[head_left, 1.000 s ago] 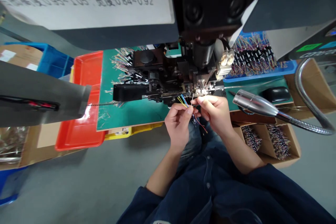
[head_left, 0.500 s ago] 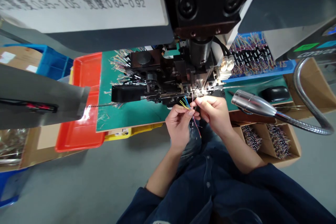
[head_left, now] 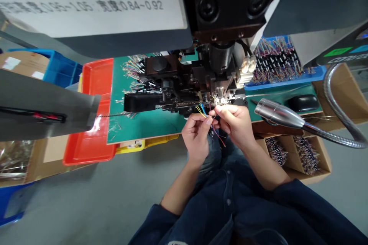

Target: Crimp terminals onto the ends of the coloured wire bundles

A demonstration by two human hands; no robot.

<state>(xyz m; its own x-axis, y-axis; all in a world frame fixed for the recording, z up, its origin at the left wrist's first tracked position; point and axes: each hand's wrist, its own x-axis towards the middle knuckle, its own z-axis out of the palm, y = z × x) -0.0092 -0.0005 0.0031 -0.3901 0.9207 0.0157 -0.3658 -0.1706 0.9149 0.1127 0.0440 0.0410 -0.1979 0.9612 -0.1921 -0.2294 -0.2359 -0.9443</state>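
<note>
My left hand (head_left: 197, 136) pinches a bundle of thin coloured wires (head_left: 201, 110), whose yellow and blue ends fan up toward the black crimping machine (head_left: 184, 84). My right hand (head_left: 235, 122) is closed on a single wire of the bundle, its fingertips right at the machine's small metal die (head_left: 220, 100). Red and dark strands hang down between my two hands. Both hands sit close together just in front of the green mat (head_left: 138, 122).
A red tray (head_left: 92, 141) lies left of the mat, with blue bins (head_left: 61, 69) behind it. A gooseneck lamp (head_left: 276, 113) points in from the right. Cardboard boxes of wire pieces (head_left: 299, 153) sit at right, and a blue tray of wired parts (head_left: 276, 65) lies behind.
Both hands stay at the die with the wires; they shifted only slightly, and the loose strands below swung a little.
</note>
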